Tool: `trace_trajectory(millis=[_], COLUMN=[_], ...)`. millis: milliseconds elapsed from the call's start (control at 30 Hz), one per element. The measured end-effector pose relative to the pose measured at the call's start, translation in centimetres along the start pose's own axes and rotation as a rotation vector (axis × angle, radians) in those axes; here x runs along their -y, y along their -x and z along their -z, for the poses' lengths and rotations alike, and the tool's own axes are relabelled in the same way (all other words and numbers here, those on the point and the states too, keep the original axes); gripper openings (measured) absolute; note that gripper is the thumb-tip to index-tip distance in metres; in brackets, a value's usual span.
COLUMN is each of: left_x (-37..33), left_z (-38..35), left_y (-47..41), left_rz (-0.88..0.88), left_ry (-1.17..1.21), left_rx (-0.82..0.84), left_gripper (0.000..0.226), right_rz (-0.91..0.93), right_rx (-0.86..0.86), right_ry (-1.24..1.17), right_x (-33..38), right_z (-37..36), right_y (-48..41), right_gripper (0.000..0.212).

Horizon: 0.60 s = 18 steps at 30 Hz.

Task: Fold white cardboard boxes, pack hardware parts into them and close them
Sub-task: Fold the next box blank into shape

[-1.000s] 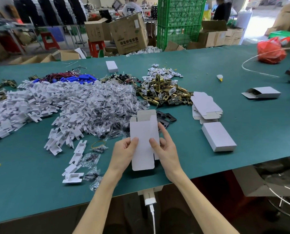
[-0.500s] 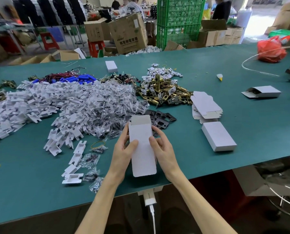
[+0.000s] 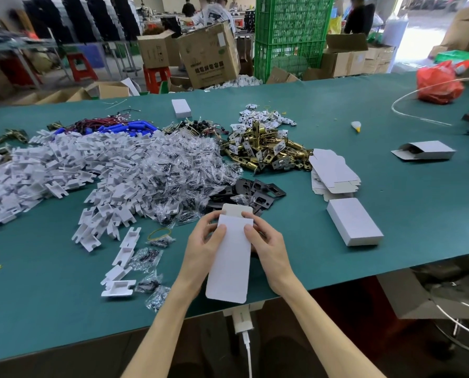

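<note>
Left hand point(image 3: 203, 242) and right hand point(image 3: 269, 242) each have a grip around the white cardboard box point(image 3: 230, 264) — over the green table point(image 3: 424, 208).

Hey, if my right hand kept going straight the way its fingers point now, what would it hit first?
Probably the pile of black metal plates, just beyond the white box that the right hand holds. Height above the table is unclear, so the hand might pass over them.

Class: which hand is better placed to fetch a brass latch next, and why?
Probably right: the brass latch pile lies beyond and right of the cardboard box, nearer the right hand; the left hand would cross over.
</note>
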<state>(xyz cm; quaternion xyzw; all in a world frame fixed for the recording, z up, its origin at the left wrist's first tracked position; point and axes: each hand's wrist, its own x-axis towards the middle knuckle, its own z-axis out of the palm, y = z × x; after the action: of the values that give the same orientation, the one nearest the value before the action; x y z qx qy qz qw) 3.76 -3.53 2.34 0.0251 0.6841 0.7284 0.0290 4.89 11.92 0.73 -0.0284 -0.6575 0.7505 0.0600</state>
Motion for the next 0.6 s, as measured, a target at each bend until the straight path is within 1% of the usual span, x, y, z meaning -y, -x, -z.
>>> trace_trajectory(millis=[200, 267, 400, 433, 533, 600], left_x=[0.8, 1.2, 1.7, 1.8, 2.1, 2.3], left_z=[-0.5, -0.7, -1.0, -1.0, -1.0, -0.9], left_y=[-0.4, -0.5, -0.6, -0.6, -0.6, -0.5], left_rz=[-0.022, -0.031, -0.016, -0.005, 0.006, 0.003], left_ry=[-0.038, -0.028, 0.038, 0.066, 0.122, 0.134], left_rx=[-0.031, -0.057, -0.11, -0.122, -0.141, -0.137], left_gripper=[0.007, 0.007, 0.01, 0.01, 0.009, 0.008], right_rz=[0.016, 0.012, -0.011, -0.011, 0.019, 0.027], right_rx=[0.011, 0.002, -0.022, -0.026, -0.04, -0.046], right_ry=[0.04, 0.048, 0.046, 0.051, 0.085, 0.09], right_x=[0.2, 0.1, 0.2, 0.1, -0.1, -0.2], right_z=[0.1, 0.2, 0.1, 0.0, 0.1, 0.2], right_y=[0.2, 0.1, 0.0, 0.0, -0.1, -0.2], right_gripper=[0.015, 0.016, 0.028, 0.028, 0.017, 0.016])
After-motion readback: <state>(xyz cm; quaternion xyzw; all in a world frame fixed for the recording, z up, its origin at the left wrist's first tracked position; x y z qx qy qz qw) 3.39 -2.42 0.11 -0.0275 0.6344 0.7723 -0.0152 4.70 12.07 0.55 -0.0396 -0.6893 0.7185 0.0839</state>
